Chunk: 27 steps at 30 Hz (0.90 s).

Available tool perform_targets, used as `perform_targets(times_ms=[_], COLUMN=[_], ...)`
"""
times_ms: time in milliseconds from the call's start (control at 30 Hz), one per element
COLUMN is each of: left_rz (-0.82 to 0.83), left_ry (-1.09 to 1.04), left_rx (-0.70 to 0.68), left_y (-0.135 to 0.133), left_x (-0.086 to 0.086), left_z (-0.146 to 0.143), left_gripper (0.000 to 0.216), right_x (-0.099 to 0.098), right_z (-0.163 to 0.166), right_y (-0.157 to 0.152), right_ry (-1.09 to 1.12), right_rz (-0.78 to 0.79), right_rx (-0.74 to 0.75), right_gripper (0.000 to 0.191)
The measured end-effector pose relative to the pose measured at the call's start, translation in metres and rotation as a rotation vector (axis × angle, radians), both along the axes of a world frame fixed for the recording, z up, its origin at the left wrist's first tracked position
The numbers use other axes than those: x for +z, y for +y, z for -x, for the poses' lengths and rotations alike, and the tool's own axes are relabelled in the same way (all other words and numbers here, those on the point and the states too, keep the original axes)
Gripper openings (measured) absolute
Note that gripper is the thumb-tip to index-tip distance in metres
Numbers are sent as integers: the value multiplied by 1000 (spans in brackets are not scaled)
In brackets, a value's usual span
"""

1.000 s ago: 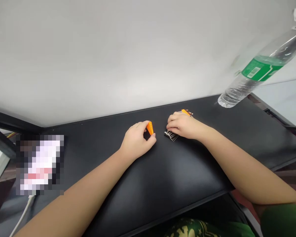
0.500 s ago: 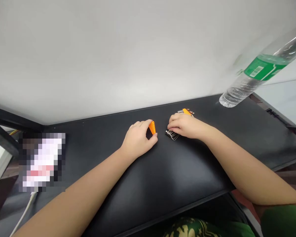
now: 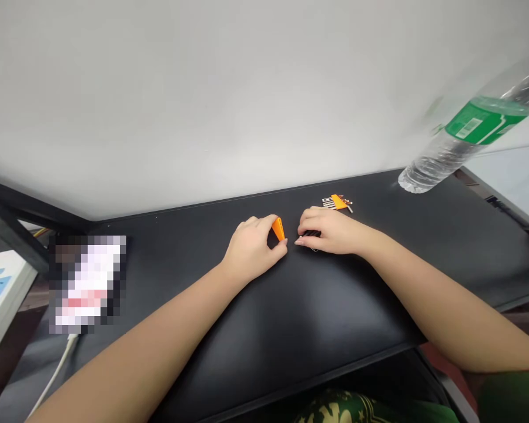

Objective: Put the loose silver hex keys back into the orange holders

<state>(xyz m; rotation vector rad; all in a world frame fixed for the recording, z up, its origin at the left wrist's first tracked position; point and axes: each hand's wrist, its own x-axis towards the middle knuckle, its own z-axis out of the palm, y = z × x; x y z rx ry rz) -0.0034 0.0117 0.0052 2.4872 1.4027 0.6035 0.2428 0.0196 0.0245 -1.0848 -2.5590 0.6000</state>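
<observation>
My left hand (image 3: pixel 254 249) is closed, pinching an orange plastic hex key holder (image 3: pixel 279 229) between thumb and fingers, its row of holes facing right. Just to the right, my right hand (image 3: pixel 324 230) has its fingers curled with the tips low over the table. Under that palm lie several thin metal hex keys (image 3: pixel 311 234), mostly hidden; a small bright end shows at the fingertips. Behind the right hand rests a second orange holder (image 3: pixel 338 202) with several metal keys through it.
The black tabletop (image 3: pixel 264 329) meets a white wall (image 3: pixel 203 106). A clear bottle with a green label (image 3: pixel 485 120) stands at the back right. On the left are a blurred-out phone (image 3: pixel 88 282) with a white cable (image 3: pixel 55 373) and a white power strip (image 3: pixel 0 288).
My right hand has shifted toward me over the loose keys, covering more of them and uncovering the second holder. The left hand keeps its pinch. The view has turned slightly left.
</observation>
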Motion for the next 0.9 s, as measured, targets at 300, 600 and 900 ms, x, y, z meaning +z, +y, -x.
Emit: perform_targets(times_ms=[300,600,900], left_rz=[7,25,27], left_ry=[0,10,-81], left_rx=[-4,-20,-141], left_y=[1,1,-3], left_x=[1,2,1], left_z=[1,1,0], left_gripper=[35,33,36], right_x=[-3,4,7], right_z=[13,16,18], right_y=[-2,0,-6], right_ry=[113,973,1279], right_rz=[7,609,846], right_rx=[-159,-554,-304], right_gripper=[18,22,19])
